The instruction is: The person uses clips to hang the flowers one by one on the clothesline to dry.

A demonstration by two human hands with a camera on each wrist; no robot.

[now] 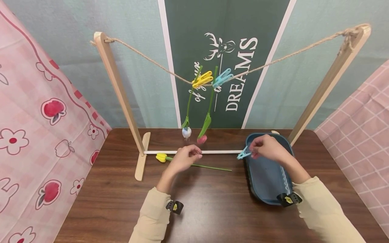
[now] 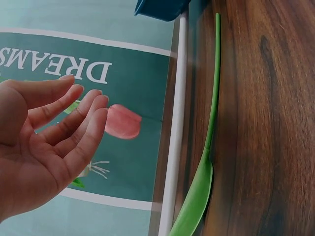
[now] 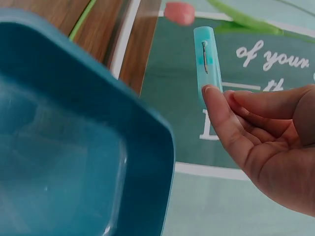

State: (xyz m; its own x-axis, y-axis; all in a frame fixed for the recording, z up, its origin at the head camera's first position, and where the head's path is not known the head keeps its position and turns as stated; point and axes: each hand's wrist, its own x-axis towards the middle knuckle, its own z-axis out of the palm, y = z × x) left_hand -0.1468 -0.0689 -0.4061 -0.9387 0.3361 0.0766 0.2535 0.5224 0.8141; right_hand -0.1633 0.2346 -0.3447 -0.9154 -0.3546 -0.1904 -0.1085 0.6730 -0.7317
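Note:
My right hand (image 1: 267,148) pinches a light blue clothespin (image 1: 243,154) by one end, over the left rim of the blue basin (image 1: 267,182). In the right wrist view the clothespin (image 3: 206,64) points away from the fingertips. My left hand (image 1: 183,158), fingers loosely bent and holding nothing, hovers above a yellow tulip (image 1: 161,157) lying on the table; the hand hides part of its stem. From the rope (image 1: 152,61) a white flower (image 1: 186,132) hangs upside down by a yellow clothespin (image 1: 202,79). Beside it hangs a pink tulip (image 1: 202,139) by another blue clothespin (image 1: 223,78).
The rope runs between a left wooden post (image 1: 120,91) and a right wooden post (image 1: 328,87). A white rod (image 1: 225,152) crosses low between them, behind the yellow tulip. A printed curtain (image 1: 228,118) hangs behind the brown table (image 1: 212,209).

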